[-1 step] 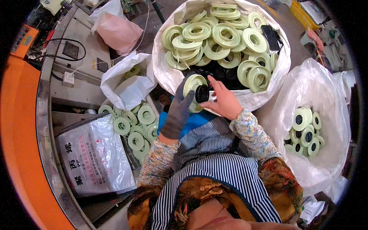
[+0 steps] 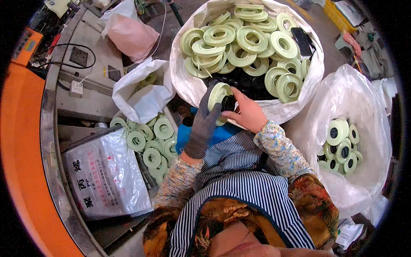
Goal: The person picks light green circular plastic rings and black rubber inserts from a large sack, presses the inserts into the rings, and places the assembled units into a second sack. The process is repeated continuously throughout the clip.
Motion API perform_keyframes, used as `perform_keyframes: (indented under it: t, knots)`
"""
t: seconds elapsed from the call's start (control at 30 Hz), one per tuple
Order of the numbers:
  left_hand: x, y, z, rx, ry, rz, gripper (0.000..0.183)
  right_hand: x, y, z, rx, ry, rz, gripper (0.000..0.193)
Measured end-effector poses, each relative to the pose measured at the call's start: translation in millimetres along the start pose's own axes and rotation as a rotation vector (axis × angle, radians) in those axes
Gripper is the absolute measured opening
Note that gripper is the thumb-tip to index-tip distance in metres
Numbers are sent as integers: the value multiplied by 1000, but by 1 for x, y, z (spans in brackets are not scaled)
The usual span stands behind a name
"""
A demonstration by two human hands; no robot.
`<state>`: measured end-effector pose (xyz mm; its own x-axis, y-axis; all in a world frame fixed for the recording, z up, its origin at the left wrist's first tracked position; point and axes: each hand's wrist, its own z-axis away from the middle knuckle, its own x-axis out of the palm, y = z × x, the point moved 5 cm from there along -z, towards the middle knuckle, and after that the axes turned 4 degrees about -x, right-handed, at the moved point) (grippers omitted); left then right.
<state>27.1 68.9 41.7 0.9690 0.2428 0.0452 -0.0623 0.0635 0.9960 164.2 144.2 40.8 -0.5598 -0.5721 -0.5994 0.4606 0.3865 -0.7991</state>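
Near the white sack (image 2: 286, 112), fingers of the gloved left hand (image 2: 203, 124) grasp a green ring (image 2: 217, 95), apparently to steady it; the bare right hand (image 2: 251, 113) pinches a black disc (image 2: 229, 103) at its face.

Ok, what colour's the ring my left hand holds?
The ring is pale green, clearest in head view.

We have a flanged ring (image 2: 219, 96) at our left hand (image 2: 201, 128), with a round insert (image 2: 228, 103) between it and our right hand (image 2: 251, 113). Just beyond both hands stands an open sack (image 2: 177, 70), with inserts (image 2: 252, 83) nearest us, rings (image 2: 243, 40) farther in and a phone (image 2: 302, 40) at its right. Right of our right hand, a plastic bag (image 2: 342, 188) contains fitted rings (image 2: 338, 147). Left of our left hand are a smaller sack (image 2: 147, 100), loose rings (image 2: 164, 137) nearer us, and a flat sack (image 2: 111, 171) farther left.
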Motion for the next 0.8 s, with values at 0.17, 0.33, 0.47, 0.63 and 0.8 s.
perform_keyframes:
  t: [0.17,0.33,0.47,0.63,0.8]
  knots:
    - [3,14,21,368,-27,-412,52,8,-4,10,-297,122,99,80]
    - [-8,4,24,501,-65,-761,44,12,-12,17,-531,160,467,78]
    - [-17,-23,13,185,-87,-324,43,4,-30,15,-658,142,632,76]
    - [-19,-1,16,589,-181,-760,47,13,-24,13,-642,54,663,75]
    - [-20,0,18,535,-99,-752,55,15,-21,10,-623,132,552,75]
